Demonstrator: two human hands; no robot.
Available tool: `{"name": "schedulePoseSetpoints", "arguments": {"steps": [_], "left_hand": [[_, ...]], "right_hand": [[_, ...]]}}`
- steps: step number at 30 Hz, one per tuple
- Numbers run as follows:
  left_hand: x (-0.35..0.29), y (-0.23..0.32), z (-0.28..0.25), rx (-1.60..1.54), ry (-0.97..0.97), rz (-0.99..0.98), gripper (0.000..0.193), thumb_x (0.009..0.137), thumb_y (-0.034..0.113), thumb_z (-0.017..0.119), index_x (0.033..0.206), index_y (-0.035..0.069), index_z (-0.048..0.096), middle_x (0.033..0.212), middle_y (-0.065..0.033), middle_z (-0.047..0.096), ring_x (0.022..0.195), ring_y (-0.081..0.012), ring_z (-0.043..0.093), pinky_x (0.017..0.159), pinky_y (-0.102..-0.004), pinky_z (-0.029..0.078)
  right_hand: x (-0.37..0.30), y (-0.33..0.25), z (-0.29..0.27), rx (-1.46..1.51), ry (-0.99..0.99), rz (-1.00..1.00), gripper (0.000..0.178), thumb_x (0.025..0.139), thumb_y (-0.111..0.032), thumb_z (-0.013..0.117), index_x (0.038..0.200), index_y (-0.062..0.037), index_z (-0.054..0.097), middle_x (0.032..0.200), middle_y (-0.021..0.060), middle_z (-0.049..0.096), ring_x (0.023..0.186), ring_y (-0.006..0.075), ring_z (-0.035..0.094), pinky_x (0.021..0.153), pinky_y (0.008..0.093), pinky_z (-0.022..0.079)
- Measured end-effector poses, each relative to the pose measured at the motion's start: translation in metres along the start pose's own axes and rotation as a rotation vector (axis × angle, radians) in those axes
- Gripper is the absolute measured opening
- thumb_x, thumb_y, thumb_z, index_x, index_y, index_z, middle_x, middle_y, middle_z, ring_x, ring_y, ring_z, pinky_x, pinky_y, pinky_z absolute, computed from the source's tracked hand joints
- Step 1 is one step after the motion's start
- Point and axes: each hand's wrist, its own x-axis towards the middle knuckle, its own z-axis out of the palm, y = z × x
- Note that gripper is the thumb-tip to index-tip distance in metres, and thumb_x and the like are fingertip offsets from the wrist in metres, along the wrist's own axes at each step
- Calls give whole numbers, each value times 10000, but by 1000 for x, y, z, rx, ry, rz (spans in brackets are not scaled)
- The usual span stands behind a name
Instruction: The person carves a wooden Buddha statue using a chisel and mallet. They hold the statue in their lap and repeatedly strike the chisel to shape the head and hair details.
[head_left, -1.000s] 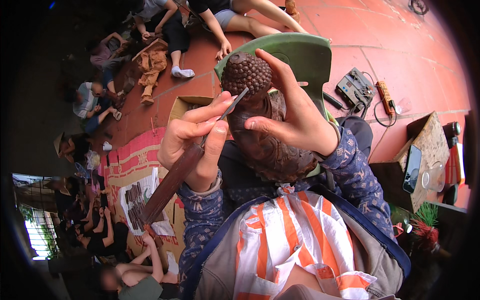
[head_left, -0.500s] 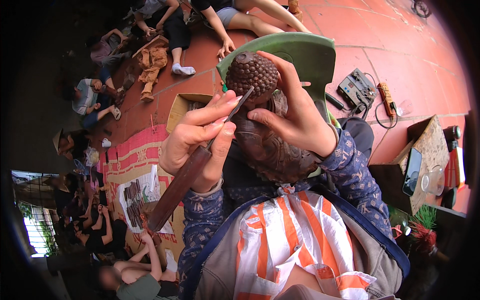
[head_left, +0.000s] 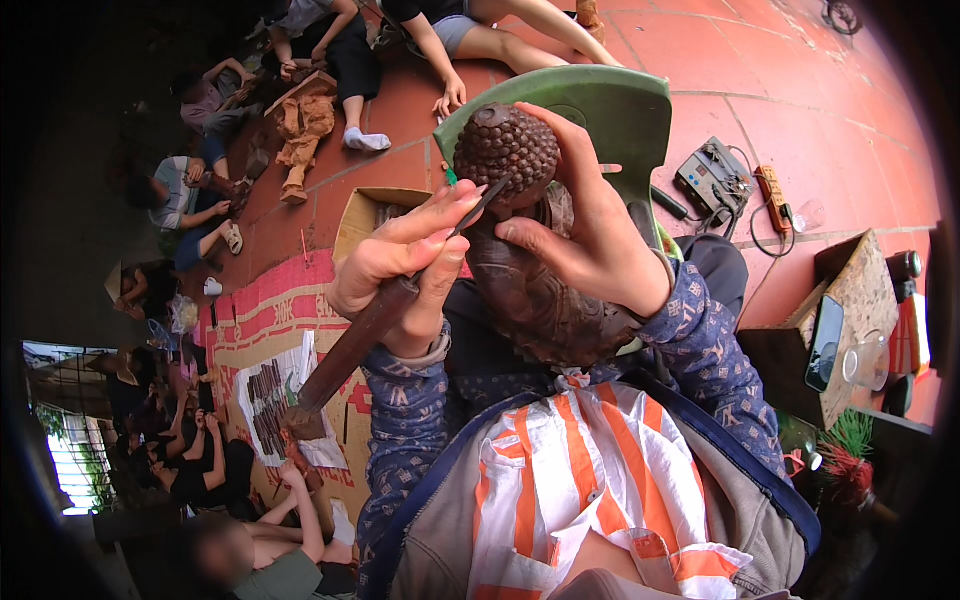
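Observation:
A dark brown carved wooden Buddha statue (head_left: 530, 290) leans in front of my lap, its head covered in small round knobs. My right hand (head_left: 605, 235) is wrapped round the head's right side, thumb across the neck area and fingers behind the knobs. My left hand (head_left: 405, 265) pinches a carving chisel (head_left: 350, 355) near its thin dark blade. The blade's tip meets the lower edge of the knobs, by the face, and its reddish-brown wooden handle slants down to the left. The statue's face is mostly turned from view.
A green plastic chair (head_left: 635, 105) stands behind the statue. Left lie a cardboard box (head_left: 350, 222) and a row of chisels (head_left: 266, 400) on paper. Right are a grey control box (head_left: 713, 178), an orange power strip (head_left: 772, 198) and a wooden box (head_left: 855, 320) with a phone. Other people sit at left and above.
My left hand has shifted slightly up, and the chisel's handle end has risen, so the tool lies a little flatter. My right hand and the statue have barely moved.

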Motion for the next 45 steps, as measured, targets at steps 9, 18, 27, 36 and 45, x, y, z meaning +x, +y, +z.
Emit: {"name": "schedulePoseSetpoints", "arguments": {"steps": [9,18,27,36,45], "left_hand": [[-5,6,17,97,73,54,160,840,-103,625,899,-12,506,1023,-330,638,1034,-400,639,904,-481,529],[-5,14,30,327,30,99,167,840,-74,642,887,-13,494,1017,-321,645,1031,-378,649,904,-447,531],[-3,21,18,180,-10,34,155,884,-62,576,926,-2,440,1067,-338,624,1103,-406,606,1008,-520,429],[4,20,20,376,-53,125,164,846,-56,637,881,-5,486,1024,-307,651,1026,-403,647,894,-469,528],[6,35,19,457,-139,59,146,876,-81,564,917,-18,439,1077,-349,602,1067,-431,612,918,-462,512]], "right_hand": [[-2,0,0,-67,-1,67,807,803,37,683,1452,-17,206,1365,158,426,1260,229,466,1057,378,387],[-2,1,1,-35,12,67,795,811,18,686,1451,-32,217,1354,148,436,1269,220,458,1039,387,405],[-1,3,-1,36,-16,38,788,806,14,700,1440,-24,233,1367,133,417,1296,221,428,1053,390,390],[0,10,1,-43,56,-39,767,766,-72,736,1388,-32,289,1210,235,534,1163,386,534,937,400,447],[0,13,2,-49,55,-58,771,766,-94,737,1393,-37,291,1205,248,535,1144,407,531,936,411,436]]}}
